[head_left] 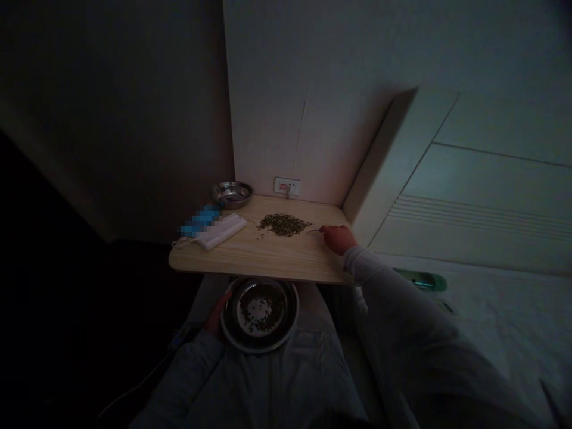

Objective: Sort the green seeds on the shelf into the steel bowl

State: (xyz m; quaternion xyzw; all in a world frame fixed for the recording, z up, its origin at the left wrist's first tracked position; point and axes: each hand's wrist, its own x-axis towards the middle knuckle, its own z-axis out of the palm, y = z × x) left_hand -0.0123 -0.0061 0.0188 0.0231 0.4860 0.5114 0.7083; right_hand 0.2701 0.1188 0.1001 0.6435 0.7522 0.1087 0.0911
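Observation:
My right hand (338,238) is closed around a thin, light spoon-like utensil (314,231), whose tip points left at a loose pile of small dark green-brown grains (285,224). The pile lies spread on a pale wooden tabletop (268,259). Down in my lap rests a round metal dish (292,307) with more of these grains scattered on its bottom. My left hand (215,316) grips that dish at its left rim, the fingers partly hidden under it.
A second metal bowl (232,204) stands at the table's back left corner. In front of it lie a white power strip (222,231) and a blurred-out blue object (201,221). A wall socket (287,186) sits behind the table. On the white bedding at right lies a green object (422,280).

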